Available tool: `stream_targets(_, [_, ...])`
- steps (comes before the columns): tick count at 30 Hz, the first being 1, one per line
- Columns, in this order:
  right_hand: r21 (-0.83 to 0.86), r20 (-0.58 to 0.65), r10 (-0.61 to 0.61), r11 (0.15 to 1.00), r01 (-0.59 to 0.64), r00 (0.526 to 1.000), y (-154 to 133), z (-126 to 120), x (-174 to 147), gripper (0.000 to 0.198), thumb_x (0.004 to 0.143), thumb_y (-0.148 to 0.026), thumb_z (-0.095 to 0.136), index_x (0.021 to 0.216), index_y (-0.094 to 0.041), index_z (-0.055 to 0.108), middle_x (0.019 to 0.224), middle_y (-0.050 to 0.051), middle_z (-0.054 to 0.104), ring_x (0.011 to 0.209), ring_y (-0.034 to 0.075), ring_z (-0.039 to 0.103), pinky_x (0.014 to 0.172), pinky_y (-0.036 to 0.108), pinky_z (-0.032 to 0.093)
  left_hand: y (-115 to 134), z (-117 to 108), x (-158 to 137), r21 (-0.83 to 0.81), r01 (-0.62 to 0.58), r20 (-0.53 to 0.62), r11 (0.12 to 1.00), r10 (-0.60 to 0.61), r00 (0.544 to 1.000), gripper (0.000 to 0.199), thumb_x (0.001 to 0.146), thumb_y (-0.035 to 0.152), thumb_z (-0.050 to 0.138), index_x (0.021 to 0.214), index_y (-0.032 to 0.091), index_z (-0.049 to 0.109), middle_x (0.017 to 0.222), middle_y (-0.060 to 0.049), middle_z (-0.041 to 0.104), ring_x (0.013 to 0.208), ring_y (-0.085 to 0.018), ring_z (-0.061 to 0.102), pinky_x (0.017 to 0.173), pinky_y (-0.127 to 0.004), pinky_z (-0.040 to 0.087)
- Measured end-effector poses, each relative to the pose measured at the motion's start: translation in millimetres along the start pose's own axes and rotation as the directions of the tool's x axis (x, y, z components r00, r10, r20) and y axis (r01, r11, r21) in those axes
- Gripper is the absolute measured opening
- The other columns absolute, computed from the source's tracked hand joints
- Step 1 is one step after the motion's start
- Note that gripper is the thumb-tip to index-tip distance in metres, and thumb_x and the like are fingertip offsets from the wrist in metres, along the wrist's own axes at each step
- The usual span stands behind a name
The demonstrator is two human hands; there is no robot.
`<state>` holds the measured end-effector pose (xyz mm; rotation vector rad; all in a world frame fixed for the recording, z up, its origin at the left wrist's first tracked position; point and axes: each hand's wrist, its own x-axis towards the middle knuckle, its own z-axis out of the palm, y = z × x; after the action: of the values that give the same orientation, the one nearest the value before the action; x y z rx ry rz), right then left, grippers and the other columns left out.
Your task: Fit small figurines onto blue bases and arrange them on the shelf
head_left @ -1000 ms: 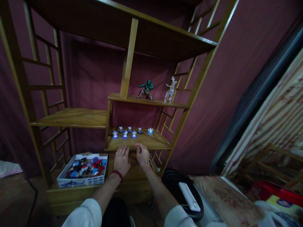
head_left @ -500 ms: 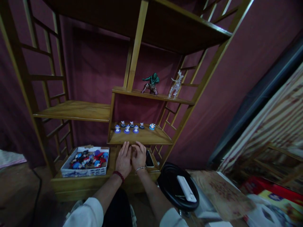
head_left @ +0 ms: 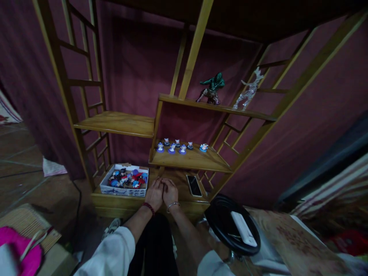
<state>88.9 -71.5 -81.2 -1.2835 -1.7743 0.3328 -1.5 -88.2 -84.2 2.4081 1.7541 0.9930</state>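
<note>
My left hand (head_left: 154,194) and my right hand (head_left: 170,193) lie side by side, touching, palms down on the bottom board (head_left: 178,184) of a wooden shelf unit. Neither holds anything. A red bead bracelet is on my left wrist and a metal bangle on my right. A white box (head_left: 125,181) of small toy figures stands just left of my left hand. A dark phone (head_left: 194,185) lies flat to the right of my right hand. Several small blue-based figurines (head_left: 181,147) stand on the shelf above my hands.
A green crouching figure (head_left: 213,87) and a clear deer (head_left: 249,90) stand on the higher shelf. A round black stool (head_left: 230,226) with a white remote (head_left: 243,229) on it is at the right. A woven mat (head_left: 25,222) and a pink item (head_left: 17,253) lie at the lower left.
My hands slid down off the figurine shelf's front edge to the bottom board and came together. The view pulled back and swung left, which brought the phone into sight.
</note>
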Motion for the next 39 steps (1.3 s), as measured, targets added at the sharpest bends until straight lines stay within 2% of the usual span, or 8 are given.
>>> stream_targets(6, [-0.106, 0.173, 0.101, 0.991, -0.083, 0.980, -6.4, 30.3, -5.5, 0.033, 0.070, -0.003, 0.040, 0.086, -0.019, 0.063, 0.086, 0.004, 0.064, 0.079, 0.013, 0.059, 0.075, 0.020, 0.043, -26.1, -6.6, -13.5, -0.020, 0.159, 0.146, 0.987, -0.155, 0.977, 0.030, 0.076, 0.007, 0.036, 0.099, 0.011, 0.055, 0.110, -0.012, 0.053, 0.104, -0.018, 0.045, 0.091, -0.032, 0.036])
stream_targets(11, [-0.129, 0.296, 0.118, 0.988, -0.083, 0.948, -10.7, 54.6, -6.5, 0.032, 0.072, -0.006, 0.041, 0.089, -0.022, 0.063, 0.090, 0.003, 0.065, 0.082, 0.013, 0.060, 0.075, 0.019, 0.043, -49.2, -9.3, -21.8, 0.018, 0.250, 0.224, 0.968, -0.248, 0.943, 0.031, 0.074, 0.005, 0.035, 0.097, 0.011, 0.056, 0.105, -0.011, 0.054, 0.100, -0.016, 0.047, 0.089, -0.027, 0.035])
stream_targets(20, [-0.200, 0.453, 0.143, 0.978, -0.057, 0.880, -22.6, 83.3, 0.5, 0.035, 0.074, -0.007, 0.039, 0.094, -0.024, 0.061, 0.089, 0.001, 0.066, 0.084, 0.013, 0.061, 0.076, 0.019, 0.043, -85.8, -10.8, -29.8, 0.107, 0.310, 0.254, 0.945, -0.328, 0.910, 0.031, 0.074, 0.007, 0.036, 0.096, 0.011, 0.057, 0.103, -0.011, 0.056, 0.103, -0.017, 0.045, 0.090, -0.028, 0.034])
stream_targets(25, [-0.215, 0.481, 0.150, 0.975, -0.050, 0.864, -18.7, 98.2, 4.0, 0.035, 0.073, -0.005, 0.040, 0.094, -0.024, 0.062, 0.093, 0.000, 0.066, 0.086, 0.013, 0.060, 0.079, 0.019, 0.043, -106.9, -7.1, -36.1, 0.163, 0.336, 0.242, 0.928, -0.368, 0.898, 0.033, 0.073, 0.006, 0.035, 0.099, 0.008, 0.056, 0.104, -0.013, 0.057, 0.107, -0.019, 0.043, 0.094, -0.031, 0.029])
stream_targets(29, [-0.208, 0.485, 0.166, 0.976, -0.071, 0.859, -12.0, 106.2, 7.0, 0.037, 0.071, -0.002, 0.040, 0.093, -0.023, 0.062, 0.093, 0.000, 0.065, 0.086, 0.012, 0.060, 0.079, 0.019, 0.043, -124.7, -10.2, -38.5, 0.225, 0.325, 0.211, 0.919, -0.371, 0.904, 0.033, 0.080, 0.016, 0.030, 0.101, 0.010, 0.055, 0.105, -0.012, 0.058, 0.109, -0.019, 0.043, 0.096, -0.032, 0.028])
stream_targets(32, [-0.206, 0.498, 0.168, 0.976, -0.072, 0.851, -6.6, 110.2, 9.4, 0.036, 0.071, -0.002, 0.041, 0.091, -0.023, 0.063, 0.094, 0.000, 0.065, 0.085, 0.012, 0.060, 0.078, 0.018, 0.043, -138.8, -17.0, -36.8, 0.289, 0.342, 0.261, 0.894, -0.417, 0.871, 0.036, 0.084, 0.023, 0.025, 0.092, 0.011, 0.058, 0.099, -0.012, 0.061, 0.108, -0.018, 0.044, 0.097, -0.029, 0.026])
stream_targets(34, [-0.195, 0.512, 0.161, 0.978, -0.068, 0.844, -2.9, 113.1, 11.2, 0.036, 0.070, -0.002, 0.041, 0.090, -0.022, 0.063, 0.094, 0.000, 0.065, 0.085, 0.011, 0.060, 0.078, 0.018, 0.043, -149.8, -21.2, -34.7, 0.308, 0.368, 0.282, 0.878, -0.453, 0.846, 0.036, 0.083, 0.023, 0.025, 0.092, 0.011, 0.058, 0.095, -0.012, 0.062, 0.104, -0.018, 0.047, 0.094, -0.029, 0.030])
stream_targets(39, [-0.193, 0.536, 0.157, 0.979, -0.060, 0.829, 3.7, 121.3, 15.8, 0.036, 0.070, -0.001, 0.040, 0.089, -0.021, 0.064, 0.097, 0.002, 0.064, 0.086, 0.011, 0.059, 0.078, 0.018, 0.043, -181.8, -23.7, -27.9, 0.372, 0.435, 0.371, 0.820, -0.561, 0.740, 0.031, 0.081, 0.023, 0.031, 0.095, 0.015, 0.057, 0.093, -0.013, 0.063, 0.094, -0.021, 0.055, 0.080, -0.032, 0.040])
